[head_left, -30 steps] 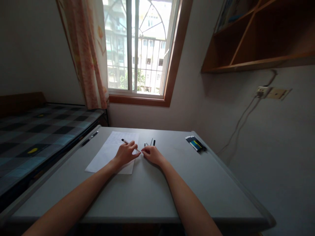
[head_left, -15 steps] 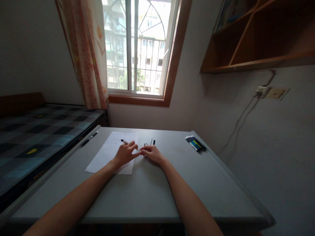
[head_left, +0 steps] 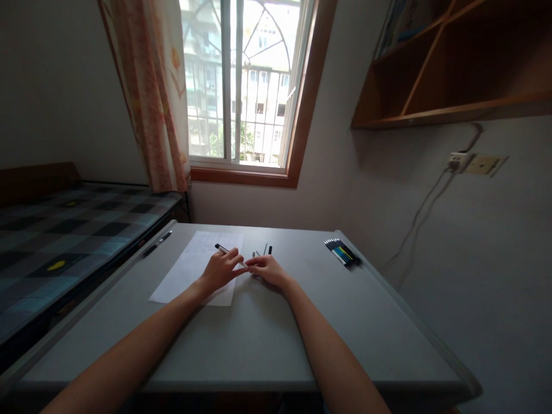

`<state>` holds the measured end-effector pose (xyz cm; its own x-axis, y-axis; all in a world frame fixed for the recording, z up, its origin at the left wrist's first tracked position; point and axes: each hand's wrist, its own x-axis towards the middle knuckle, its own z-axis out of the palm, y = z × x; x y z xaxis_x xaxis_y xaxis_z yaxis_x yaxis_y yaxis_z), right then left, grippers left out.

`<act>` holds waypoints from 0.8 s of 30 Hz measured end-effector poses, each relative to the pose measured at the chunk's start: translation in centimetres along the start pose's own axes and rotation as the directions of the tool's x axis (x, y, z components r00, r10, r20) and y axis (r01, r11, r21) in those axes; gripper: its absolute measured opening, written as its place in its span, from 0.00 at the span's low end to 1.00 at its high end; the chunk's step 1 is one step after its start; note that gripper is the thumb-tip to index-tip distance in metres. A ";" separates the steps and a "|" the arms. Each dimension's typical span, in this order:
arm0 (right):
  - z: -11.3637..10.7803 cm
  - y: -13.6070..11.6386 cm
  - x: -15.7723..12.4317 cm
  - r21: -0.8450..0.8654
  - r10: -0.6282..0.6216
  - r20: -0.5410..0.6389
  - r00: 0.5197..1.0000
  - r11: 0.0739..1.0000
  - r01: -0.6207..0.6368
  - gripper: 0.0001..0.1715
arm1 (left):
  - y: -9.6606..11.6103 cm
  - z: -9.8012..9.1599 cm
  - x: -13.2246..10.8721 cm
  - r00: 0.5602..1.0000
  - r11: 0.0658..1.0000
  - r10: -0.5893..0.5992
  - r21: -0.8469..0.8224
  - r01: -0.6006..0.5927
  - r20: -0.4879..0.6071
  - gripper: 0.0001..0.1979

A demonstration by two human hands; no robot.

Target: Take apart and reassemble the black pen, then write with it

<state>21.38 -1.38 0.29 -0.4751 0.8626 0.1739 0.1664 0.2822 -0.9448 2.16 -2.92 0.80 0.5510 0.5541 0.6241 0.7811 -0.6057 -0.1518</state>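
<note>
My left hand (head_left: 219, 269) rests at the right edge of a white sheet of paper (head_left: 194, 267) and is closed on a slim white pen (head_left: 224, 249) whose black end points up and left. My right hand (head_left: 267, 269) lies just to its right, its fingertips pinched at the pen's near tip where the two hands meet. Small loose pen parts (head_left: 264, 251), one with a black cap, lie on the grey desk (head_left: 267, 333) just beyond my right hand.
A bundle of pens (head_left: 344, 253) lies near the desk's right edge. A black pen (head_left: 157, 241) sits at the left edge, beside a bed with a checked cover (head_left: 64, 230). Behind the desk are a window, a curtain, a wooden shelf and a wall socket.
The pen's black end has shifted slightly right and up in my left hand. Both hands stay together at the same spot.
</note>
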 end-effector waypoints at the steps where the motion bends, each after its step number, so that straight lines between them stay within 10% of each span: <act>1: 0.0 -0.1 0.0 0.012 0.004 -0.006 1.000 1.000 -0.004 0.17 | 0.0 0.0 0.0 1.000 1.000 -0.011 -0.009 0.011 0.014 0.16; 24: -0.2 0.4 0.2 -0.001 -0.004 -0.069 0.998 1.000 0.004 0.16 | 0.5 -0.6 0.1 0.986 0.986 -0.160 -0.047 0.162 0.049 0.17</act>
<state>21.57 -0.99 0.02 -0.4145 0.8886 0.1963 0.1655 0.2857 -0.9439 2.40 -3.48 1.20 0.4327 0.6714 0.6017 0.8456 -0.5337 -0.0126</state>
